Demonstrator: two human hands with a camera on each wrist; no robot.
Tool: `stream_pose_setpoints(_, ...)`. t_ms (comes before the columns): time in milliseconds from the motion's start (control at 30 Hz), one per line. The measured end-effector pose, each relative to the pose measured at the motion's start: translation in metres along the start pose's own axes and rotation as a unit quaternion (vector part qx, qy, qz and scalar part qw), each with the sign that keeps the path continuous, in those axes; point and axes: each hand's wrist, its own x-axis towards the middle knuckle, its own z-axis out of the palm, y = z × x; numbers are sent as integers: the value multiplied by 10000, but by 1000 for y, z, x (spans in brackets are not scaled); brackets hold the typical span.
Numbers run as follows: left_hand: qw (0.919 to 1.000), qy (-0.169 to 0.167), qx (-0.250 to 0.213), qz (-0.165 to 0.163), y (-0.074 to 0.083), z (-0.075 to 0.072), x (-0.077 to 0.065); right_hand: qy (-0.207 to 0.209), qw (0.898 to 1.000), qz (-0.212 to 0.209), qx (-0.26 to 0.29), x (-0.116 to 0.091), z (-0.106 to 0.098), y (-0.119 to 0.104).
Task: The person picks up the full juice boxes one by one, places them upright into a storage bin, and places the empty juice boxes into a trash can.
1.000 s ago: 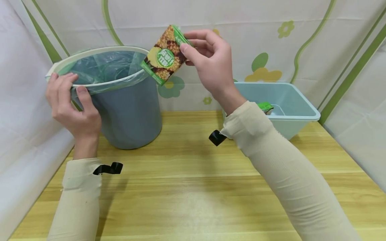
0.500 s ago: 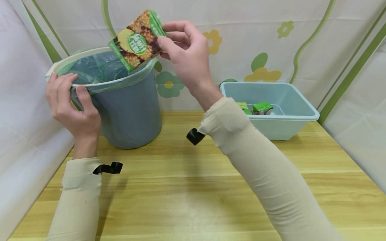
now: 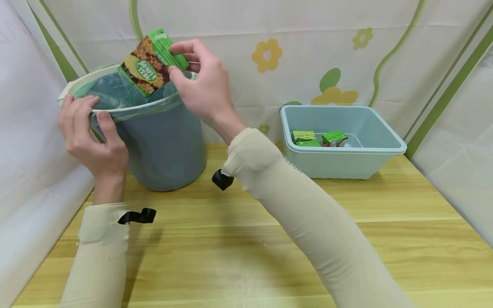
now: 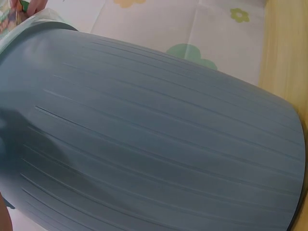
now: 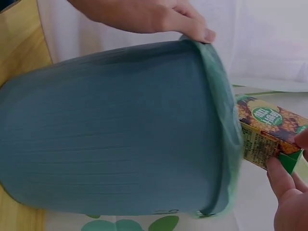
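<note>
My left hand (image 3: 94, 134) grips the near-left rim of a blue-grey trash bin (image 3: 165, 145), thumb outside and fingers over the edge. A pale green plastic liner (image 3: 158, 105) is folded over the rim. Above the bin's mouth, my right hand (image 3: 206, 81) holds a juice box (image 3: 143, 64) by its green end, between thumb and fingers. The juice box is tilted, with its lower end at the opening. In the right wrist view the juice box (image 5: 263, 126) shows a brown patterned front and a printed side. The bin's wall (image 4: 154, 125) fills most of the left wrist view.
A light blue plastic tub (image 3: 327, 164) stands on the wooden table (image 3: 239, 239) at the right. Inside it lie a few green packages (image 3: 334, 137), partly hidden by its front wall. A white curtain (image 3: 308, 51) with printed flowers hangs behind.
My right hand has carried the juice box left, from beside the bin's right rim to above its mouth, and lowered it over the last half second. The left hand has stayed on the rim.
</note>
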Motion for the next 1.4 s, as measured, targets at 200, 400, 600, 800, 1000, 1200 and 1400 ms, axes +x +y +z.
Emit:
stream_pose_setpoints(200,9999,60,-54,63,-10,1,-1,-412,9954,-125,-853,-2,17,8)
stream_pose_setpoints(400,10000,17,-50,33,-14,3,1,-782,9785,-354,-1876,0,24,13)
stream_pose_setpoints(600,9999,76,-81,11,-12,2,2,-1202,9531,-549,-2722,4,27,13)
stream_pose_setpoints(800,9999,110,-102,17,-10,1,3,-1439,9336,-625,-3222,7,29,12)
stream_pose_setpoints(1000,9998,156,-133,49,-6,-2,4,-1577,9237,-643,-3432,10,29,10)
stream_pose_setpoints(1200,9997,198,-133,77,-6,-5,5,-1673,9193,-593,-3513,11,31,8)
stream_pose_setpoints(1400,9997,226,-73,58,-6,-10,7,-1825,9149,-649,-3542,13,34,6)
